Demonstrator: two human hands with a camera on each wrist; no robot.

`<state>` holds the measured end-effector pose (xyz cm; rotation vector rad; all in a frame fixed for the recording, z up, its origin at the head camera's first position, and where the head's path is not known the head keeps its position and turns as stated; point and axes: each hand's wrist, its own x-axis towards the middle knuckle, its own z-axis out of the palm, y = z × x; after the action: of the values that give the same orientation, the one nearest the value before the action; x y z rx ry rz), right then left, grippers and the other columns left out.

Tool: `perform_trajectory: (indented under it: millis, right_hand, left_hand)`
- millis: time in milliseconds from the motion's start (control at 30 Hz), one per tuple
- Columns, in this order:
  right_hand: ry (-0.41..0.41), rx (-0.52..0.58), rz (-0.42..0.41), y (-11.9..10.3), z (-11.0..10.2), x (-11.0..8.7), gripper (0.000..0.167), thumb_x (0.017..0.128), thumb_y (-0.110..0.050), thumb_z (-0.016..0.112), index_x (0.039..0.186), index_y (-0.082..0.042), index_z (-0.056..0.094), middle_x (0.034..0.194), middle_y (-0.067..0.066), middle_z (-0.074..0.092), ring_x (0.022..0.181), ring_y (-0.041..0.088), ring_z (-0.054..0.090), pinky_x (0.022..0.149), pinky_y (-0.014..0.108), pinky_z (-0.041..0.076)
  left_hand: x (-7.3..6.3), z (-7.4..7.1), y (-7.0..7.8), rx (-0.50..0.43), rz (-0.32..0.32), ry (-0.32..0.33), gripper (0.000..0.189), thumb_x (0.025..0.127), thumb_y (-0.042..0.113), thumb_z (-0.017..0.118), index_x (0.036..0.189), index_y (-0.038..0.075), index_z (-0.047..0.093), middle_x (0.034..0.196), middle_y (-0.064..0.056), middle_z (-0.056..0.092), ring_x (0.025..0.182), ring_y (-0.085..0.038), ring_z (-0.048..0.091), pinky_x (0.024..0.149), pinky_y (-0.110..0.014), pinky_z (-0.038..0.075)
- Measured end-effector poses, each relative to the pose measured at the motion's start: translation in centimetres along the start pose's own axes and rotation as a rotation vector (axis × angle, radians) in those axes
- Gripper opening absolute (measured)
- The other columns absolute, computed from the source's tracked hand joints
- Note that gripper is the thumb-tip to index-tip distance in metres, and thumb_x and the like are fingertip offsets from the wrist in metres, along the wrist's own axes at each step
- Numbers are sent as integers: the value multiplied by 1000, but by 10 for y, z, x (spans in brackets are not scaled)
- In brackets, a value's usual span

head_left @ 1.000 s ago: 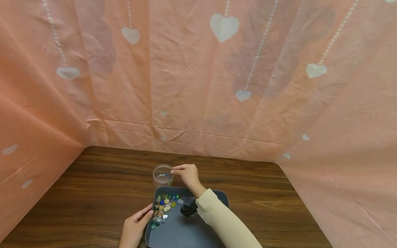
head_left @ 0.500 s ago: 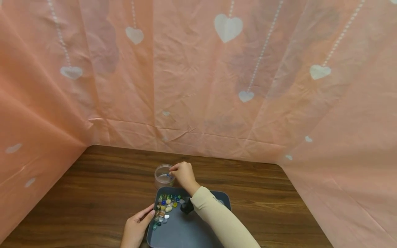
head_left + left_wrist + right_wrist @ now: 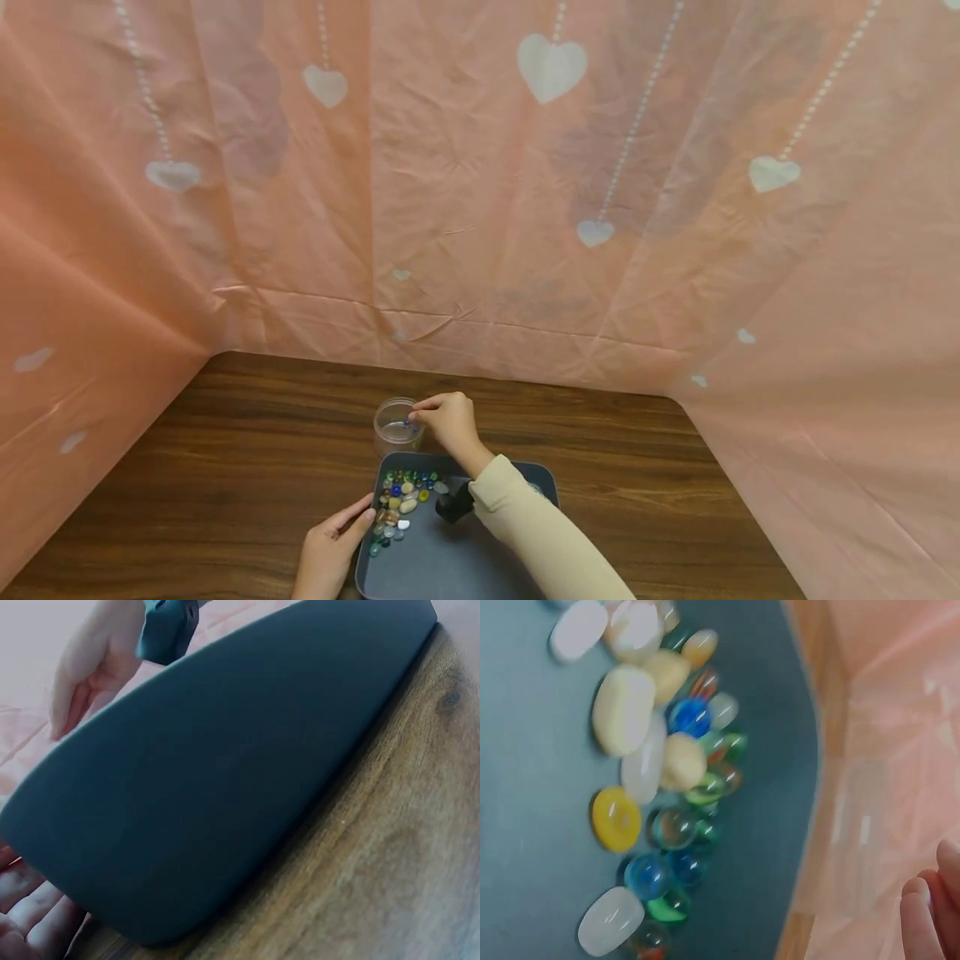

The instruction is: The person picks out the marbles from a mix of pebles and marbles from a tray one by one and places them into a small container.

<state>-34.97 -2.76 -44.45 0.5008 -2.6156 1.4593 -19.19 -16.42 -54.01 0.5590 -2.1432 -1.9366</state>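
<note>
My left hand [image 3: 326,546] holds the left side of a dark grey tray [image 3: 435,567], its thumb at the rim; in the left wrist view its fingers [image 3: 37,915] lie against the tray's corner. Glass marbles [image 3: 691,718] and smooth pebbles [image 3: 624,710] are gathered along the tray's left and far left side. Behind the tray stands a clear round jar [image 3: 386,437] with a few small blue pieces seen through it. My right hand [image 3: 453,421] reaches across the tray, thumb and fingertips close together at the jar's right rim. I cannot tell whether anything is between them.
A black wrist camera [image 3: 453,502] on the right arm overlaps the tray. The tray and jar stand on a dark wooden table [image 3: 285,433]. Pink cloth with white hearts [image 3: 450,167] encloses the table at the back and both sides.
The view has shifted slightly. My right hand stays at the jar's rim; its fingers dipped a little over the jar and the wrist has since moved slightly right. My left hand keeps its place.
</note>
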Motion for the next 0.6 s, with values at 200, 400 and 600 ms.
perform_trajectory:
  millis: [200,400,600]
  right_hand:
    - [-11,127,90,3,-13,-13,18,78,-21,85,84,-4,81,85,12,78,74,8,64,61,20,49]
    - [-28,257,166,17,-22,-29,18,82,-16,81,91,0,80,91,14,78,83,14,71,71,27,57]
    - [-46,465,242,29,-29,-44,24,87,-6,75,102,12,73,98,21,76,91,25,75,82,38,60]
  left_hand:
    - [-2,0,2,3,8,3,41,91,27,74,123,2,69,124,-17,68,89,9,61,74,-15,52]
    - [-2,-3,3,19,3,-4,43,92,30,73,125,3,68,125,-18,67,93,2,63,73,-17,54]
    - [-1,-1,0,0,11,-13,43,92,30,73,125,3,68,125,-18,68,90,4,63,73,-18,54]
